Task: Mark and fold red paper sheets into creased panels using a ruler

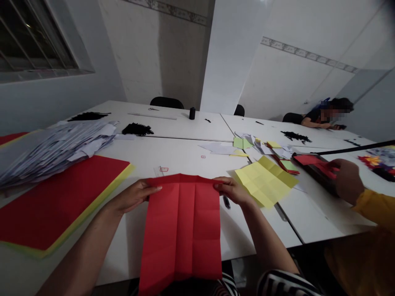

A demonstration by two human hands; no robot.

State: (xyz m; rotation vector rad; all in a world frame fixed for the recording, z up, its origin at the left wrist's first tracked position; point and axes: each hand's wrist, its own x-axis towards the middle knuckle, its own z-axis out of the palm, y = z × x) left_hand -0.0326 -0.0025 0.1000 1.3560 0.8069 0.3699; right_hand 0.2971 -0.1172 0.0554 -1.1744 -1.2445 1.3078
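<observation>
Paper (185, 230), red with fold lines, hangs over the near edge of the table (182, 154). The left hand (134, 195) pinches one top corner and the right hand (233, 190) pinches the other, probably so it opens wide. A yellow sheet (263, 181) lies just beside the right hand, maybe for easy reach.

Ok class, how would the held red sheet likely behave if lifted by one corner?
The red sheet looks thin, so it is probably light and floppy. Its creases suggest it would likely bend along those lines first.
</observation>
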